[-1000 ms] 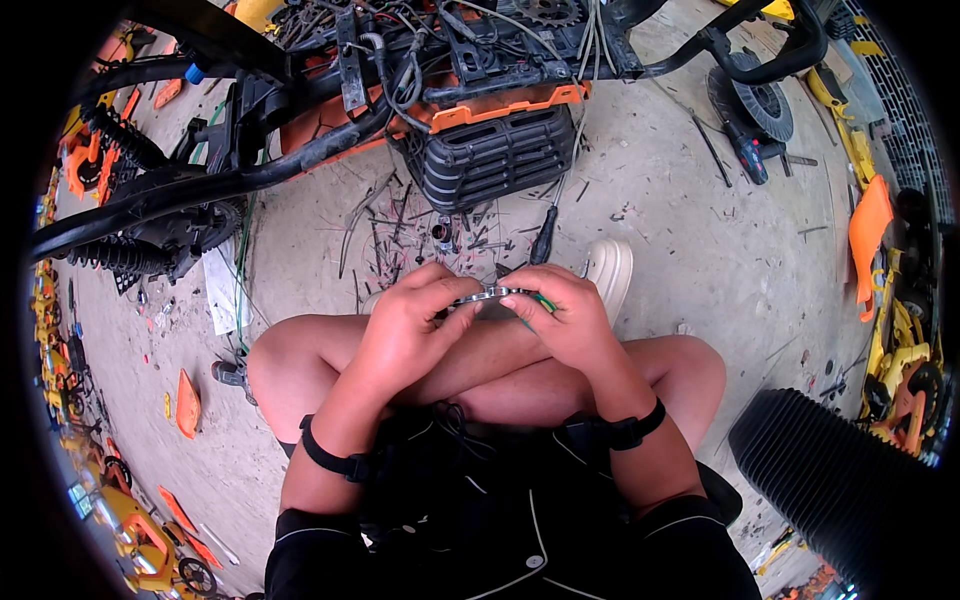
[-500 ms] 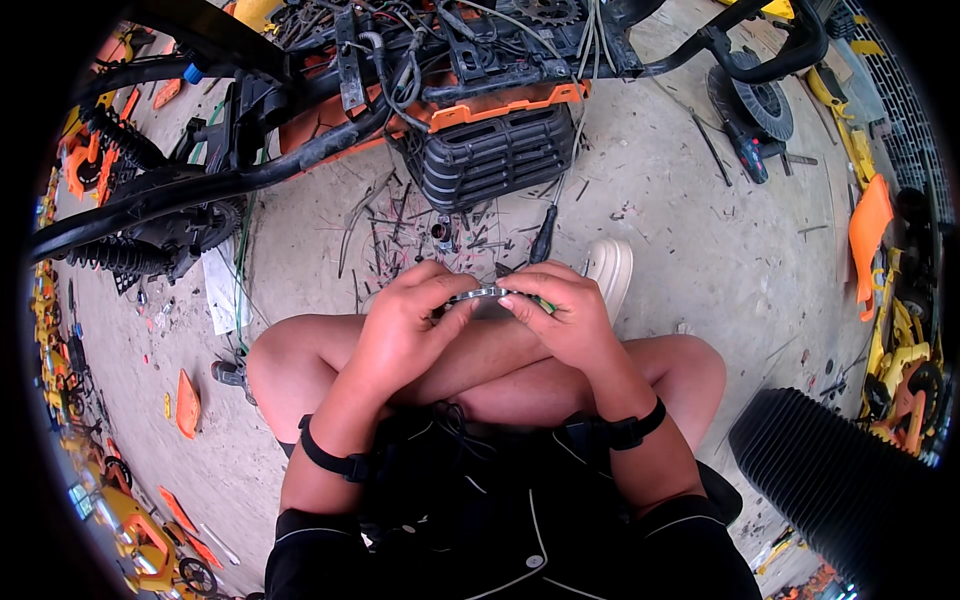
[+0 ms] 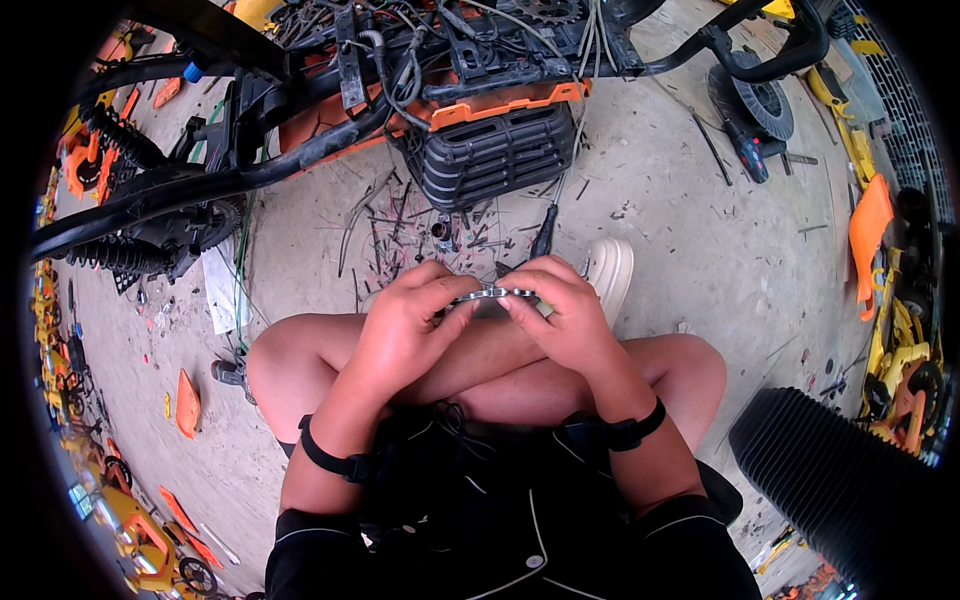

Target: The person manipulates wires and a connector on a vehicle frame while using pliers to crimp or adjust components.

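Note:
Both hands meet above my crossed legs around a thin, slightly bowed silver piece in segments, which looks like a metal chain point(image 3: 490, 293). Its left end is pinched between thumb and fingers of my left hand point(image 3: 424, 308). My right hand point(image 3: 558, 305) pinches the other end, thumb below and index finger above. A dark pointed tip point(image 3: 503, 270) shows just beyond the right fingers; what it belongs to is mostly hidden. Past the hands, a black-handled screwdriver point(image 3: 544, 232) lies on the floor.
Ahead stands a stripped vehicle frame point(image 3: 270, 172) with cables and a ribbed black box point(image 3: 500, 155). Scraps and cut ties litter the concrete floor. A cordless drill point(image 3: 748, 155) lies by a wheel point(image 3: 765, 98) at far right. A ribbed black object point(image 3: 825, 470) stands near right.
The fingers of my right hand have shifted slightly along the chain, and a green bit that showed beside them is now mostly covered. My left hand has hardly moved.

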{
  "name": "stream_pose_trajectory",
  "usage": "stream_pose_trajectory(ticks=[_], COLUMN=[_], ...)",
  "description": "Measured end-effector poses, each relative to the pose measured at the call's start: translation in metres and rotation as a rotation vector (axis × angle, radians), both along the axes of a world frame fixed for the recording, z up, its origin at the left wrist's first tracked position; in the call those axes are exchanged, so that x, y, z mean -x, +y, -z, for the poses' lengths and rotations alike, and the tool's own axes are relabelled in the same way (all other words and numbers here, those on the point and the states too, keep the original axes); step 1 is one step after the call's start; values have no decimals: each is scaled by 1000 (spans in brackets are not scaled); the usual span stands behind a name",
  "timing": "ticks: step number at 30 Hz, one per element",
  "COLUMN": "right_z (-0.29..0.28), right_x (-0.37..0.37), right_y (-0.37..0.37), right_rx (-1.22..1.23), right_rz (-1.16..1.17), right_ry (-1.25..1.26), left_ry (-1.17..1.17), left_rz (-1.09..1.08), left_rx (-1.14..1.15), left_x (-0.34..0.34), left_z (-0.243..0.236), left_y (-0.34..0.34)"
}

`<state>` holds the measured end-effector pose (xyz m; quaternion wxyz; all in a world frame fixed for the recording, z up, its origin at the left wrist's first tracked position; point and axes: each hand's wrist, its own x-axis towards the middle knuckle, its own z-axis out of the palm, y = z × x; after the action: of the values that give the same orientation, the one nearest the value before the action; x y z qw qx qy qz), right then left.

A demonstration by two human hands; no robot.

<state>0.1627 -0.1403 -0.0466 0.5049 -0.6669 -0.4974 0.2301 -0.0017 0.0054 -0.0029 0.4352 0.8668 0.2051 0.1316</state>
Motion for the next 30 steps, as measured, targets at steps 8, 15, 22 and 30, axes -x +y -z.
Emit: stream_pose_trajectory(ticks=[8, 15, 22, 30], right_z=[1, 2, 0, 1], right_x=[0, 1, 1, 1], right_y=[-1, -1, -1, -1], right_rx=[7, 20, 6, 11], right_rz=[8, -20, -16, -17], right_ry=[-41, -84, -102, -104], left_ry=[7, 8, 27, 43], left_rz=[-1, 13, 8, 11], left_rx=[-13, -9, 2, -22], left_x=[0, -1, -1, -1], left_z=[0, 1, 0, 0], left_y=[0, -1, -1, -2])
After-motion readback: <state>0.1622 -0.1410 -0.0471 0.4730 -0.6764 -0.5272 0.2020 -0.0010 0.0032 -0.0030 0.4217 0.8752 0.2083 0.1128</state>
